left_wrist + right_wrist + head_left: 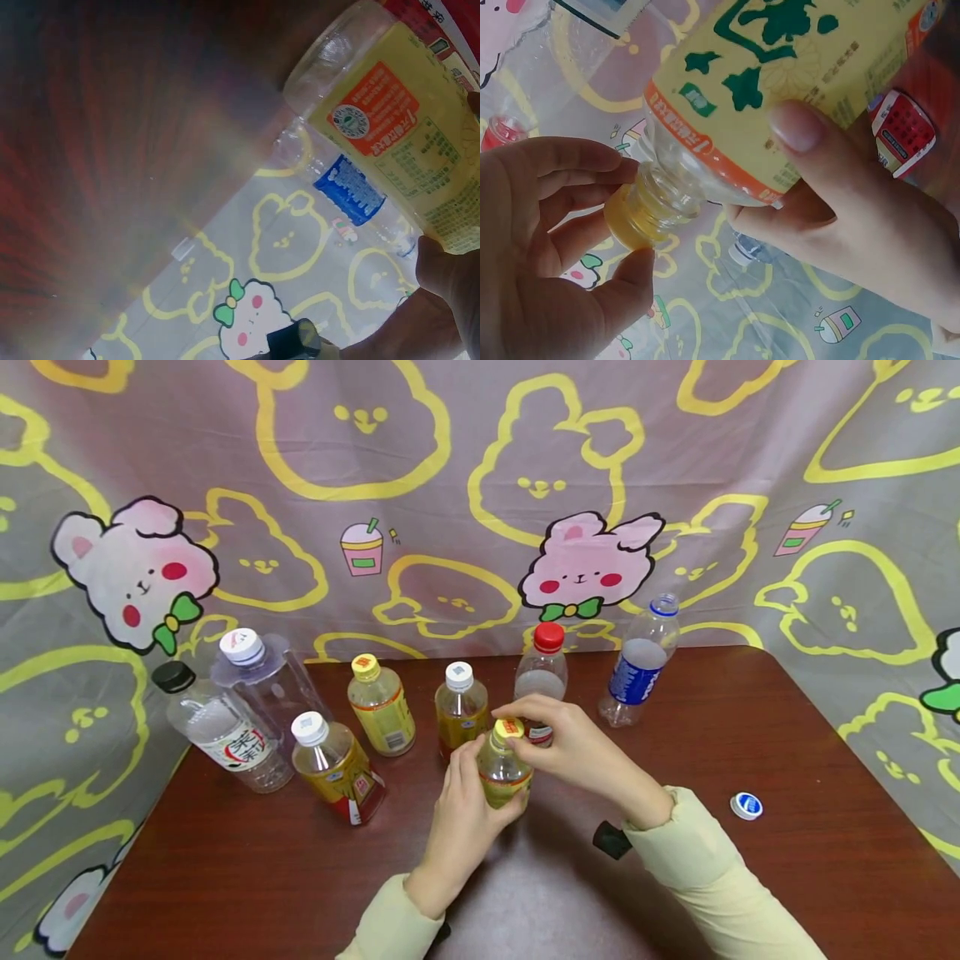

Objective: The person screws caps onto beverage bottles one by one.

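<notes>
In the head view my left hand (463, 814) holds the body of a clear plastic bottle with a yellow label (504, 777). The right wrist view shows its thumb lying across the label. My right hand (576, 750) reaches over the top and pinches the yellow cap (622, 219) at the bottle's neck, thumb on one side and fingers on the other. The bottle is lifted or tilted somewhat; the head view does not show its base. In the left wrist view the yellow-labelled body (405, 127) fills the upper right.
Behind stand a white-capped bottle (460, 706), a red-capped bottle (542, 672) and an uncapped blue-labelled bottle (636, 677). Several more bottles stand left, including a black-capped one (232, 739). A loose white-and-blue cap (746, 806) lies right on the brown table (810, 860). Patterned cloth hangs behind.
</notes>
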The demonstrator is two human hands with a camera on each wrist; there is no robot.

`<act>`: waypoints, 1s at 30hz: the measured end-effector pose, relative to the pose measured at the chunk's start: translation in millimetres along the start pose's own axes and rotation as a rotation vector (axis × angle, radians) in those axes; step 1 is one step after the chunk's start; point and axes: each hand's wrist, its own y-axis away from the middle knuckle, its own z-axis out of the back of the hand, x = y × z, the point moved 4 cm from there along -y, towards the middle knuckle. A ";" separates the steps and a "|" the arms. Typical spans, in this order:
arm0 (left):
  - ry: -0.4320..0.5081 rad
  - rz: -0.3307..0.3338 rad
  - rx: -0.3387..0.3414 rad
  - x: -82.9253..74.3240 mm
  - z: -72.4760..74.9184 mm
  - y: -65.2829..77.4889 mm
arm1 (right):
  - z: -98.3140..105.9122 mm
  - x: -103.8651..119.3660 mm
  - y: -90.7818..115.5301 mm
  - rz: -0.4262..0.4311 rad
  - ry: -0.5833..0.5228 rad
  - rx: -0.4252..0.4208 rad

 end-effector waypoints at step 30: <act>0.009 0.012 0.051 1.9 1.2 -3.3 | -3.5 -3.1 -3.3 -0.063 -0.019 0.038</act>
